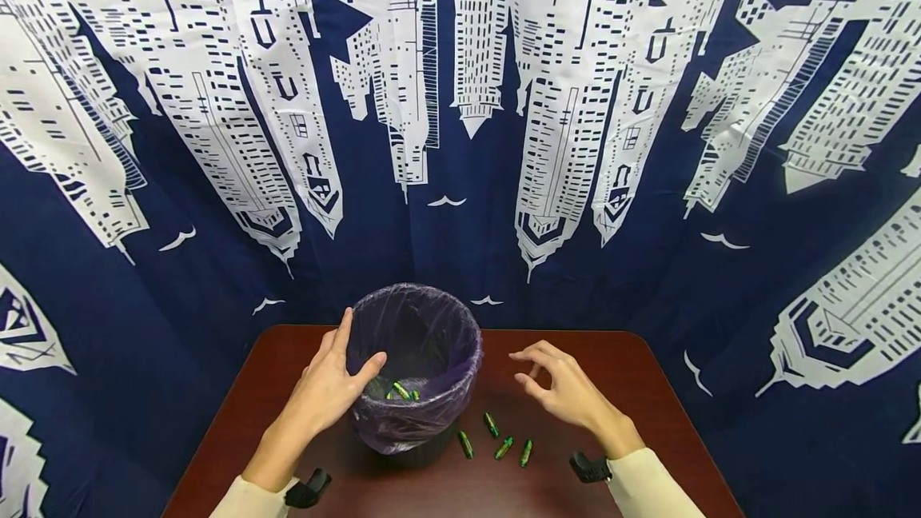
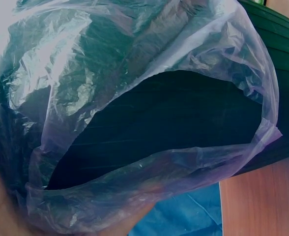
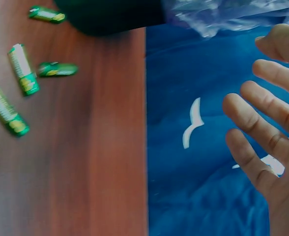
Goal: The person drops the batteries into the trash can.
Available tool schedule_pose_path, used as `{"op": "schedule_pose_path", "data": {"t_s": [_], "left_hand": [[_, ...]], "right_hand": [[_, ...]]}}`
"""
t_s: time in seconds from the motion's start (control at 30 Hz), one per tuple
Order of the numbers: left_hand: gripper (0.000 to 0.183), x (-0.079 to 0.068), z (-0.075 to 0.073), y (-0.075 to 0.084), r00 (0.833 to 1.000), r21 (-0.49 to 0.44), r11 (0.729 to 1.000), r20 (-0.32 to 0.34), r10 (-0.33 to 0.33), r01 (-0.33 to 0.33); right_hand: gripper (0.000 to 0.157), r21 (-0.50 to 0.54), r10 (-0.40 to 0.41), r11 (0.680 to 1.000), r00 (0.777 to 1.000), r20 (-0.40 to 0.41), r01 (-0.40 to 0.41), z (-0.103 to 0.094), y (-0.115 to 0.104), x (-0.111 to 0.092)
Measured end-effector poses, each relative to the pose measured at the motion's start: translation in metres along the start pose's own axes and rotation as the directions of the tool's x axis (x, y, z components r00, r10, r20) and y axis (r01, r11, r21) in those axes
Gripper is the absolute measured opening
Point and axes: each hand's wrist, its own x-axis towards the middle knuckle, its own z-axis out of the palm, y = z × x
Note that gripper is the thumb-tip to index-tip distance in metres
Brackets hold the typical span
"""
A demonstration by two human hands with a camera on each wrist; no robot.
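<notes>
A bin (image 1: 413, 454) lined with a thin purple plastic bag (image 1: 449, 398) stands on the table, with several green batteries (image 1: 401, 391) inside. My left hand (image 1: 327, 382) rests against the bin's left side, index finger and thumb spread along the rim. In the left wrist view, the liner (image 2: 134, 177) hangs over the dark bin wall (image 2: 184, 113) and partly hides this hand. To the bin's right, my right hand (image 1: 572, 394) hovers above the table with nothing in its loosely bent fingers. Several green batteries (image 1: 504, 448) lie below it, shown also in the right wrist view (image 3: 22, 70).
The reddish-brown wooden table (image 1: 612, 358) has its far edge just behind the bin. A dark blue cloth (image 1: 403, 262) with white upside-down buildings hangs behind and around it. Dark devices (image 1: 308, 489) are strapped to both wrists.
</notes>
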Motion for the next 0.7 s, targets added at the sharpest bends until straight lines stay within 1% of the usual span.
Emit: {"op": "schedule_pose_path", "data": {"t_s": [0.23, 0.37, 0.53, 0.7], "left_hand": [[0.112, 0.004, -0.002, 0.001, 1.000, 0.004, 1.000, 0.010, -0.002, 0.002], [0.113, 0.004, -0.002, 0.001, 1.000, 0.002, 1.000, 0.011, -0.005, 0.005], [0.112, 0.001, -0.002, 0.000, 1.000, 0.000, 1.000, 0.018, -0.014, 0.014], [0.112, 0.001, -0.001, 0.000, 1.000, 0.008, 1.000, 0.015, -0.014, 0.014]], "right_hand": [[0.029, 0.030, 0.068, 0.997, 0.997, 0.033, -0.069, 0.015, 0.015, -0.023], [0.029, 0.055, 0.118, 0.991, 0.990, 0.074, -0.122, 0.023, 0.023, -0.035], [0.031, 0.091, 0.174, 0.978, 0.973, 0.154, -0.190, 0.034, 0.032, -0.051], [0.037, 0.088, 0.216, 0.967, 0.952, 0.218, -0.240, 0.040, 0.042, -0.063]]}}
